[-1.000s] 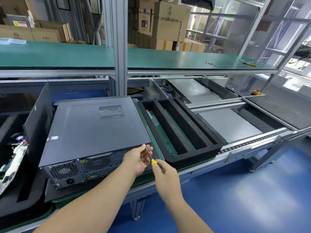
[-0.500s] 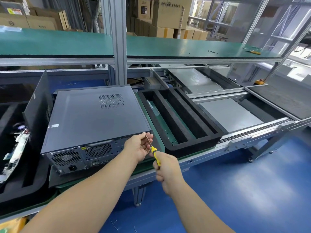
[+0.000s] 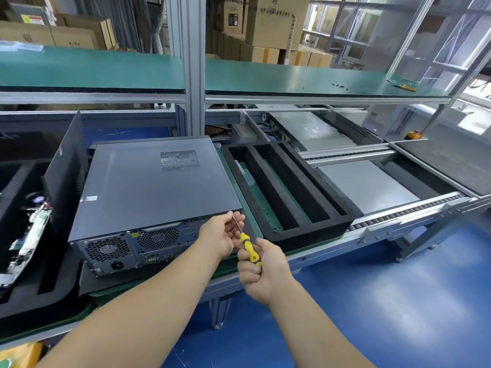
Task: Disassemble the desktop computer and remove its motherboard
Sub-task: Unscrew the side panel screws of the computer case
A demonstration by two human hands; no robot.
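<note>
while right hand (image 3: 261, 272) grips screwdriver (image 3: 248, 248), computer (image 3: 156, 197) lies left (closed).

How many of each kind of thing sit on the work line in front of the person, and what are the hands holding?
Desktop computer: 1
Black foam trays: 2
Loose dark panel: 1
Yellow-handled screwdriver, gripped by the right hand, shaft at the left hand: 1
Total: 5

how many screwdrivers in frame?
2. A yellow-handled screwdriver held in the right hand, its shaft pinched by the left hand at the grey desktop computer case. Another yellow-handled one lies far right on the green upper shelf. Others may be hidden.
</note>
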